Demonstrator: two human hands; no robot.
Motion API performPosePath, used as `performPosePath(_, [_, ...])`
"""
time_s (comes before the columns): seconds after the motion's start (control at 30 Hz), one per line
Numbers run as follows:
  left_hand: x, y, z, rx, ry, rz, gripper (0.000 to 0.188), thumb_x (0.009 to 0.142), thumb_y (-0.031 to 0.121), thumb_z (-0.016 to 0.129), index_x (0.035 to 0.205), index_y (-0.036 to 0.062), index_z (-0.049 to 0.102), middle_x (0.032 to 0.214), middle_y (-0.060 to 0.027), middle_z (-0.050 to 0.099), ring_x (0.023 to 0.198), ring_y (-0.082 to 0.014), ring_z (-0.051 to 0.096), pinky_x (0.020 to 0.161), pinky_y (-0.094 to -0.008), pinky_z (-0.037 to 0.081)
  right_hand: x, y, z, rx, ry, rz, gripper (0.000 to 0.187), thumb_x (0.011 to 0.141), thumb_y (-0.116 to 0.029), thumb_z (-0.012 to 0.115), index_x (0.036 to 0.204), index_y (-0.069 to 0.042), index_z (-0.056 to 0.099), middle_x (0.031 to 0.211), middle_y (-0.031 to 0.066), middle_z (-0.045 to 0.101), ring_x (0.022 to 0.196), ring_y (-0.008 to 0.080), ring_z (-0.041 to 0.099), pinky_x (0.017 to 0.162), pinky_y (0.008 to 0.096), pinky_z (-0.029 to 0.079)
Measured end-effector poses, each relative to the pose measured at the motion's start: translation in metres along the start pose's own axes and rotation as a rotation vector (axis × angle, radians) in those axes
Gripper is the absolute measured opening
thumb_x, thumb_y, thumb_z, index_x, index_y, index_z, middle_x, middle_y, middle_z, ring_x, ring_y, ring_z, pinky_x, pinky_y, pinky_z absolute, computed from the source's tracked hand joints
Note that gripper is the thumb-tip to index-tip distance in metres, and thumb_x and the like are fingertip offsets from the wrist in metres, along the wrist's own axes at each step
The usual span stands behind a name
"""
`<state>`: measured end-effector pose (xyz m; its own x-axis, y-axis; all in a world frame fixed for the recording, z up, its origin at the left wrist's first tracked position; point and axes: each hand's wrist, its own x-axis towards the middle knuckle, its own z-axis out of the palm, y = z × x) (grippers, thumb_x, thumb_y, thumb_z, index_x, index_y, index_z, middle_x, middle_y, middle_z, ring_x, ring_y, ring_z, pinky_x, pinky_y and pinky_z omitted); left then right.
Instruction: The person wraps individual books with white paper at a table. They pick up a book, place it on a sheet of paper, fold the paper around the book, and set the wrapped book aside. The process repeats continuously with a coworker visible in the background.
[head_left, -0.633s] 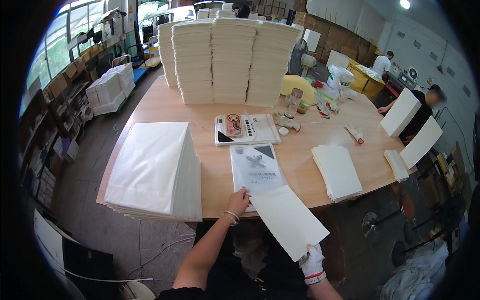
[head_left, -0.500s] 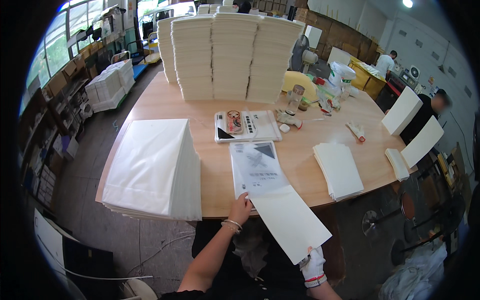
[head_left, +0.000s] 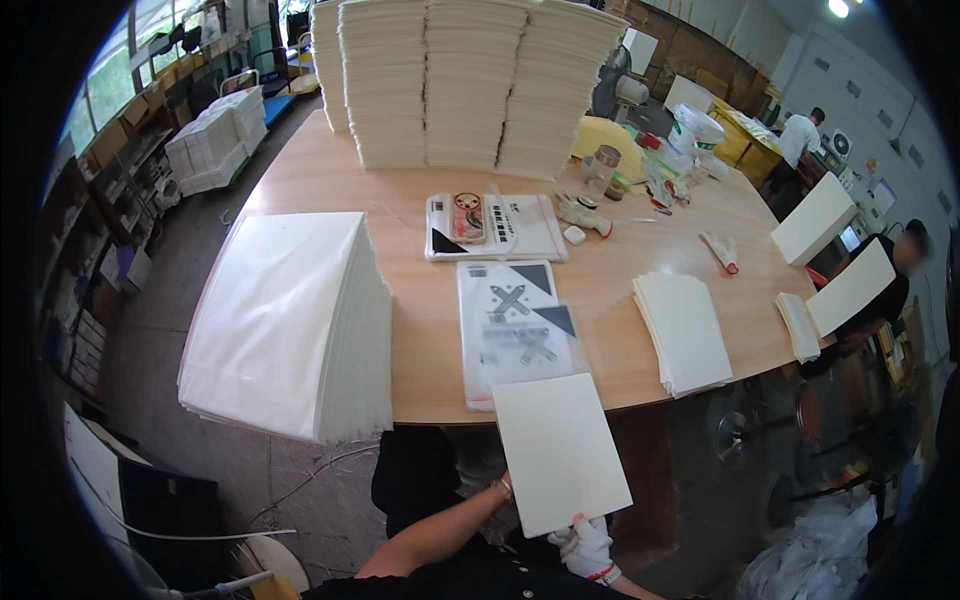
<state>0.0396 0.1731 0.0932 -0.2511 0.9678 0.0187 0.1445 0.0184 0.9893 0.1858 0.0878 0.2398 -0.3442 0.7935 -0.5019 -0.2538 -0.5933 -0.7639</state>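
My right hand (head_left: 583,548), in a white glove with a red cuff edge, grips the lower edge of a cream-white paper sheaf (head_left: 562,455). The sheaf tilts in front of the table edge. Its far end meets a clear printed plastic bag (head_left: 560,350) with a dark corner; whether it is inside the bag, I cannot tell. My left hand goes behind the sheaf; only the wrist (head_left: 505,487) with a bracelet shows, its fingers hidden. Beneath that bag lies a pile of similar plastic bags (head_left: 478,330).
At left stands a tall pile of white sheets (head_left: 275,300); a smaller paper pile (head_left: 685,335) lies at right. Behind are a phone (head_left: 467,218) on packaged bags, a glass jar (head_left: 602,170) and high paper stacks (head_left: 470,90). Another person (head_left: 875,290) sits at the right.
The sheaf has swung more upright, and its free end has moved left with my right hand. My left hand has gone from the bag's near left corner to behind the sheaf. The view has tilted down.
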Motion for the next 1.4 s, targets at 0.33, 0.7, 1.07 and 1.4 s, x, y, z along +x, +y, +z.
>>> performPosePath(0.33, [-0.035,-0.001,-0.020,-0.426,0.217,0.039,0.033,0.083,0.023,0.053,0.105,-0.0011,0.050,0.098,-0.0079,0.057,0.090,-0.0178,0.052,0.079,-0.0293,0.040,0.133,-0.018,0.025,0.214,-0.216,0.124,0.023,0.085,-0.019,0.043,0.100,-0.001,0.044,0.089,0.0151,0.054,0.078,0.0278,0.057,0.069,0.0423,0.050])
performPosePath(0.7, [-0.053,0.030,-0.080,-0.507,0.153,-0.469,0.032,0.087,0.027,0.042,0.089,0.0010,0.061,0.069,0.0013,0.052,0.065,-0.0076,0.051,0.059,-0.0224,0.041,0.119,-0.002,0.074,-1.497,-0.288,-0.787,0.012,0.070,-0.018,0.053,0.073,-0.006,0.053,0.079,0.0131,0.052,0.074,0.0320,0.054,0.061,0.0405,0.045])
performPosePath(1.07, [-0.064,-0.002,-0.096,-0.307,0.255,-0.305,0.025,0.085,0.020,0.044,0.092,-0.0023,0.055,0.084,-0.0078,0.058,0.074,-0.0194,0.058,0.064,-0.0296,0.047,0.125,-0.106,-0.207,-2.068,0.159,-0.033,0.021,0.076,-0.021,0.050,0.093,-0.009,0.052,0.094,0.0105,0.051,0.081,0.0273,0.054,0.068,0.0374,0.044])
performPosePath(1.4, [-0.037,0.070,-0.126,0.997,0.078,0.612,0.035,0.063,0.007,0.067,0.097,0.0093,0.058,0.103,-0.0095,0.051,0.094,-0.0269,0.048,0.078,-0.0368,0.042,0.145,-0.094,-0.035,-1.229,-0.221,-0.513,0.014,0.071,-0.017,0.058,0.083,-0.010,0.057,0.075,0.0061,0.056,0.068,0.0260,0.056,0.058,0.0349,0.046])
